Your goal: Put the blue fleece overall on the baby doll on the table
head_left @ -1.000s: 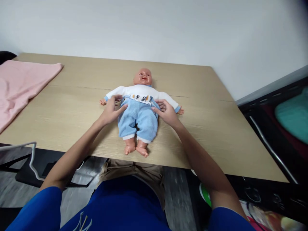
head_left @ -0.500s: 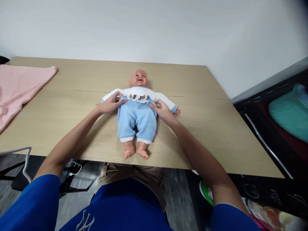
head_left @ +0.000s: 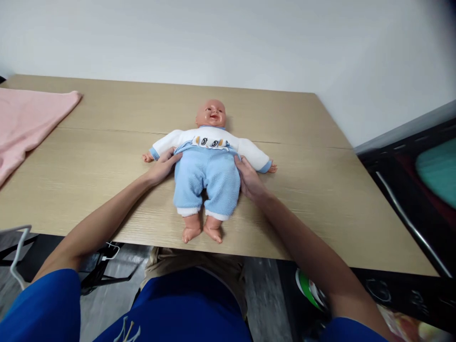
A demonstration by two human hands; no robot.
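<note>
A baby doll (head_left: 213, 114) lies on its back on the wooden table, head toward the wall and bare feet near the front edge. It wears a white top (head_left: 245, 148) and fuzzy light blue pants (head_left: 206, 173) with white cuffs. My left hand (head_left: 162, 168) is at the left side of the waist, closed on the pants' edge, thumb over the fabric. On the opposite side my right hand (head_left: 251, 180) grips the pants, its thumb on the front; some of its fingers are hidden under the doll. Embroidered eyes show above the gathered waist.
A pink cloth (head_left: 32, 118) is spread over the left part of the table (head_left: 306, 199). On the right stands a dark rack (head_left: 409, 190) holding a teal item. A white cable (head_left: 21, 247) hangs at the lower left. Behind the table is a pale wall.
Both hands have slid from the front of the waistband outward and down to the sides of the pants. The waist looks wider and smoother. The view has shifted slightly.
</note>
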